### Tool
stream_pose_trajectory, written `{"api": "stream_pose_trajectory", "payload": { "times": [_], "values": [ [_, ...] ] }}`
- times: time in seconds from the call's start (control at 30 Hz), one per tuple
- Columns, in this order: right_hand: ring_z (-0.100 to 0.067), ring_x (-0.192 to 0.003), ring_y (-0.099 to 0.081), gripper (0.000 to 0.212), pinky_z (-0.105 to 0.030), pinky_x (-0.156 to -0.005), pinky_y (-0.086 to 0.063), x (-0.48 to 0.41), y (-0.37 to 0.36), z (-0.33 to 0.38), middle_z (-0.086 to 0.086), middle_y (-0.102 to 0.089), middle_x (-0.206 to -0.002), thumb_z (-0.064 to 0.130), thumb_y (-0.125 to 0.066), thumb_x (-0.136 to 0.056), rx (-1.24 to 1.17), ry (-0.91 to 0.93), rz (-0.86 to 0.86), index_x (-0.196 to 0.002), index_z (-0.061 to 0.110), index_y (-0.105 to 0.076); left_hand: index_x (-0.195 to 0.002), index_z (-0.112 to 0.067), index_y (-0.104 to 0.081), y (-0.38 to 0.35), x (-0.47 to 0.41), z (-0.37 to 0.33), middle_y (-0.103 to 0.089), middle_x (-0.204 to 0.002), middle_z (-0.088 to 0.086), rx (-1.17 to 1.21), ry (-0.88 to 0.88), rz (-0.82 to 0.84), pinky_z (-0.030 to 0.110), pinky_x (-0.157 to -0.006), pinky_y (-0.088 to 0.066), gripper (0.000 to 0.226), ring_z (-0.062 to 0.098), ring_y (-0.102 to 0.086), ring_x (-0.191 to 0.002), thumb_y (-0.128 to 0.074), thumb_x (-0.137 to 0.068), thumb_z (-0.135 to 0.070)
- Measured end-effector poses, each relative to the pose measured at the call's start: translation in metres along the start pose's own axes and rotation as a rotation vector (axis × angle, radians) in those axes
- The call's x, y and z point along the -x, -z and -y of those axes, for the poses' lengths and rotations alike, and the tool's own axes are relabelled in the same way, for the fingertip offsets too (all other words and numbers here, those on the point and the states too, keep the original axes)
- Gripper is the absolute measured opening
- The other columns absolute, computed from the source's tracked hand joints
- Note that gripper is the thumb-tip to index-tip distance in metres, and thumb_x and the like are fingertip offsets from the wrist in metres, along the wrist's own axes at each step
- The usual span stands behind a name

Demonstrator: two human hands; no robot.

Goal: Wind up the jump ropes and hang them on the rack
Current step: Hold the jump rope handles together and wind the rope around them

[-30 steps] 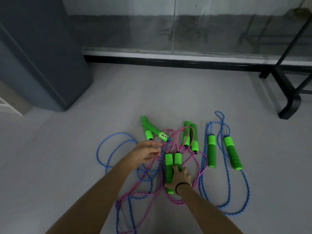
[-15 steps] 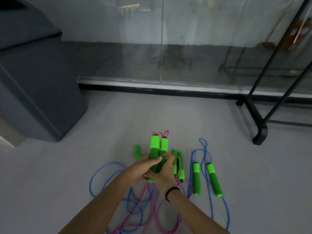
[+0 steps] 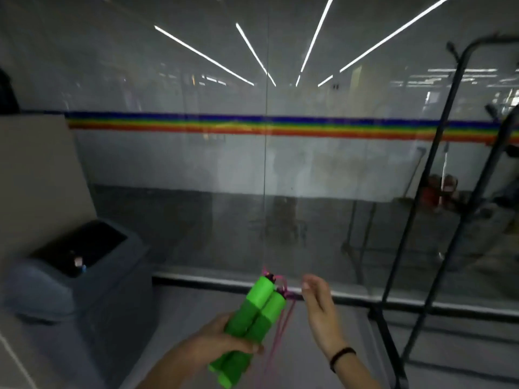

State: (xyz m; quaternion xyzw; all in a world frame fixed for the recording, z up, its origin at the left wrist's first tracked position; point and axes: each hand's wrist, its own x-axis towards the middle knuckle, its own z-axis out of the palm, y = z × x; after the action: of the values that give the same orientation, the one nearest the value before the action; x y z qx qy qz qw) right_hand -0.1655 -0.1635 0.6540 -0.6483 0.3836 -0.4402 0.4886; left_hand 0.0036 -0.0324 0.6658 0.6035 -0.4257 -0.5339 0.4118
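My left hand [image 3: 224, 336] grips two green foam handles [image 3: 252, 318] side by side, tilted up to the right. A pink rope [image 3: 280, 329] comes out of their top ends and hangs down beside them. My right hand [image 3: 318, 307] is raised just right of the handles, fingers together and pointing up, palm toward the rope; whether it touches the rope I cannot tell. A black band sits on that wrist. The black metal rack [image 3: 438, 209] stands at the right. The other ropes on the floor are out of view.
A glass wall [image 3: 266, 192] with a rainbow stripe stands ahead, its black base rail running along the floor. A dark grey bin [image 3: 75, 279] stands at the left against a beige panel. Grey floor lies between the bin and the rack.
The view has swung up from the floor to the wall. The handles have risen in my left hand. My right hand has let go of them and moved to the right.
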Motion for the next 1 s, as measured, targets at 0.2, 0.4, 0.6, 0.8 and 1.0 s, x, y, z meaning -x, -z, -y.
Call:
{"api": "stream_pose_trajectory", "payload": {
  "times": [0.2,0.4,0.6,0.8,1.0],
  "values": [
    [-0.012,-0.072,-0.068,0.048,-0.029,-0.072,-0.053,-0.051,0.005,0.136,0.003,-0.074,-0.074,0.049,-0.037,-0.091,-0.306,-0.204,0.333,-0.097,0.012,-0.065,-0.105,-0.007,-0.065,0.008,0.057,-0.164,-0.073,-0.098,0.008,-0.032,-0.091,-0.041,0.026,-0.067,-0.053,0.054,0.018,-0.066,-0.078,-0.079,-0.053,-0.015],
    [-0.008,-0.034,-0.033,0.048,-0.024,-0.046,-0.033,-0.046,0.02,0.211,0.005,-0.039,-0.039,0.055,-0.032,-0.081,-0.453,-0.175,0.386,-0.068,0.015,-0.055,-0.097,-0.007,-0.063,0.006,0.084,-0.24,-0.071,-0.082,0.01,0.015,-0.184,-0.021,0.027,-0.056,-0.054,0.037,0.02,-0.063,-0.058,-0.074,-0.062,-0.01],
    [-0.012,-0.066,-0.062,0.046,-0.029,-0.064,-0.046,-0.046,0.033,0.244,0.002,-0.069,-0.07,0.049,-0.029,-0.092,-0.533,-0.039,0.389,-0.087,0.02,-0.064,-0.097,-0.011,-0.063,0.005,0.099,-0.273,-0.07,-0.085,0.009,-0.053,-0.217,0.081,0.025,-0.052,-0.051,0.032,0.021,-0.063,-0.058,-0.073,-0.066,-0.013],
    [-0.004,-0.032,-0.022,0.042,-0.016,-0.034,-0.018,-0.026,0.024,0.245,0.01,-0.03,-0.036,0.036,-0.03,-0.097,-0.408,-0.029,0.201,-0.069,0.012,-0.05,-0.102,-0.012,-0.061,0.009,0.103,-0.287,-0.071,-0.087,0.007,-0.108,-0.232,0.058,0.027,-0.052,-0.053,0.028,0.02,-0.065,-0.061,-0.07,-0.075,-0.006],
    [-0.02,-0.071,-0.057,0.038,-0.029,-0.068,-0.04,0.017,0.013,0.228,-0.008,-0.061,-0.072,0.036,-0.029,-0.097,0.39,0.152,0.199,-0.074,0.017,-0.053,-0.107,-0.005,-0.06,0.005,0.086,-0.298,-0.071,-0.093,0.011,-0.026,-0.292,-0.083,0.031,-0.057,-0.056,0.032,0.021,-0.067,-0.063,-0.07,-0.077,-0.001]
  ]
}}
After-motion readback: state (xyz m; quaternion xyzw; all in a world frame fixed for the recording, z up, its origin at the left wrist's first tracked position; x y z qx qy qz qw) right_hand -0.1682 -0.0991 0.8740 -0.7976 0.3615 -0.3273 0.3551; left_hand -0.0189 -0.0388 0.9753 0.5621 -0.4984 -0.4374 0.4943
